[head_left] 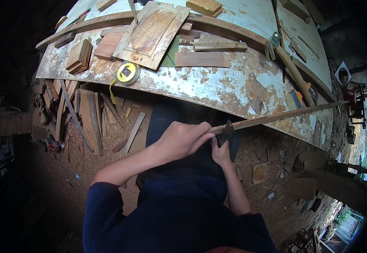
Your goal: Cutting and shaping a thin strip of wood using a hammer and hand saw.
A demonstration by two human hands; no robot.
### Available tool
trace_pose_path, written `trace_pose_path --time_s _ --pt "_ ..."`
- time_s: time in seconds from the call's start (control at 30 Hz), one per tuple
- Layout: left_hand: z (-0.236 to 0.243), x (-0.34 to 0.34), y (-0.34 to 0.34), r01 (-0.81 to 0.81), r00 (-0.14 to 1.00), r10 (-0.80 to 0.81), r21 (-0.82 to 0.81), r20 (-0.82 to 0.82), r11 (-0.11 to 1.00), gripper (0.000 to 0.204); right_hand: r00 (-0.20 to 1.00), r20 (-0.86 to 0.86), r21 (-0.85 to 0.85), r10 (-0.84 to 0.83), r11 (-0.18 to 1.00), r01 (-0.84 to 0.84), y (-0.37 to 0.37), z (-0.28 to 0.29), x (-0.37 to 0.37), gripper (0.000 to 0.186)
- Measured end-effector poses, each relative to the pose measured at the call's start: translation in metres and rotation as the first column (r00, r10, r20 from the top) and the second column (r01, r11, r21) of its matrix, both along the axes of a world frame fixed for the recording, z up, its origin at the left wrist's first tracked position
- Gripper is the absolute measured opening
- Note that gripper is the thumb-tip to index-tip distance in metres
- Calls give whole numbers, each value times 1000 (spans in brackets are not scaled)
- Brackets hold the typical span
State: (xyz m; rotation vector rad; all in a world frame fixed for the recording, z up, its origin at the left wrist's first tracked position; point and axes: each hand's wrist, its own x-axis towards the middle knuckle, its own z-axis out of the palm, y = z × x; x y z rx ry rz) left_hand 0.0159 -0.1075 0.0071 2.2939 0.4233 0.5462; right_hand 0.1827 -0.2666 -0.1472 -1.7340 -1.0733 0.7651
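My left hand is closed around the near end of a long thin wooden strip, which slants up to the right past the bench's front edge. My right hand, just below and right of it, grips a dark flat metal blade held upright against the strip; its handle is hidden in the fingers. On the bench above my hands lie a yellow tape measure with some tape hanging out, a weathered panel and a short flat board.
Wood blocks, a curved rail and a hammer are on the worn bench. Offcuts lean in a pile beneath its left side. Wood scraps litter the dirt floor on the right.
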Motion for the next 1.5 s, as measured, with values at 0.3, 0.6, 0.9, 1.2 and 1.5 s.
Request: trace_pose_path --time_s 0.3,0.6,0.9,1.2,1.5 --pt "-21 6 -13 27 1000 -27 30 12 999 14 997 69 145 -45 989 35 6 10 9 14" --pt "-17 6 -12 33 999 -34 53 28 998 13 999 16 -84 47 995 -45 0 9 13 16" --pt "-7 10 7 -1 999 18 -401 40 916 18 999 48 -104 -22 994 27 -29 11 10 24" --pt "-22 -2 10 -96 995 59 -830 -76 550 26 861 -343 -163 -375 927 338 -77 24 -25 42" --pt "22 -24 13 -53 999 36 -566 -41 822 27 703 -546 -2 -456 840 543 -82 47 -4 34"
